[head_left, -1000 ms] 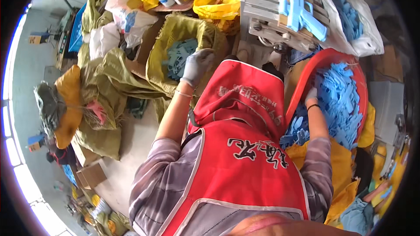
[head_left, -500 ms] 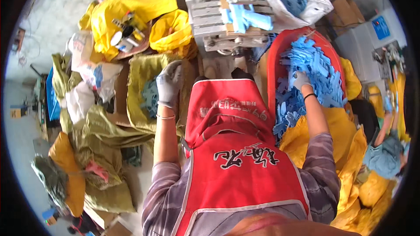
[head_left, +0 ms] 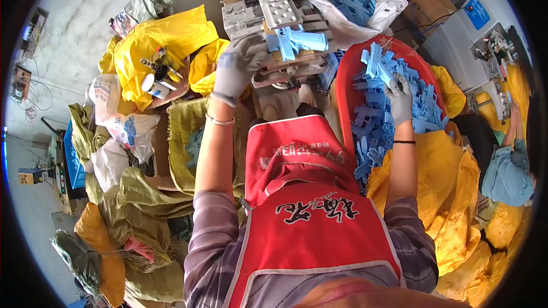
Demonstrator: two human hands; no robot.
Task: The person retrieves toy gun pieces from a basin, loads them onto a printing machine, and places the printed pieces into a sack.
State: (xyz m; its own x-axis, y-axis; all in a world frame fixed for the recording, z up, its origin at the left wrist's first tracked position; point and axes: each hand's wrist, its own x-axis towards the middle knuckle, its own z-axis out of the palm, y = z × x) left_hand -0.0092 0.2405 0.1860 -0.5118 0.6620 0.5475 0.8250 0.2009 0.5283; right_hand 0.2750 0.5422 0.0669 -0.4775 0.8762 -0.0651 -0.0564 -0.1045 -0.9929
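My left hand [head_left: 237, 68], in a pale grey glove, reaches to the left edge of a machine's bed. Its fingers are apart and hold nothing that I can see. Just right of them, a light blue plastic toy gun [head_left: 298, 41] lies on the bed under a metal head with round holes [head_left: 281, 12]. Over a red tub [head_left: 344, 74] full of blue plastic pieces, my gloved right hand [head_left: 399, 100] pinches one light blue toy gun piece [head_left: 375, 64], raised at the top of the heap.
A white sack [head_left: 394, 8] of blue pieces stands behind the tub. An olive woven sack [head_left: 181, 120] with pale blue pieces sits left of my knees. Yellow sacks [head_left: 165, 40] lie far left. At the right edge, a co-worker's sleeve [head_left: 508, 174] shows beside another machine.
My left hand has moved forward from above the olive sack to the machine bed. My right hand has come up from within the heap with a blue piece. The view has shifted forward.
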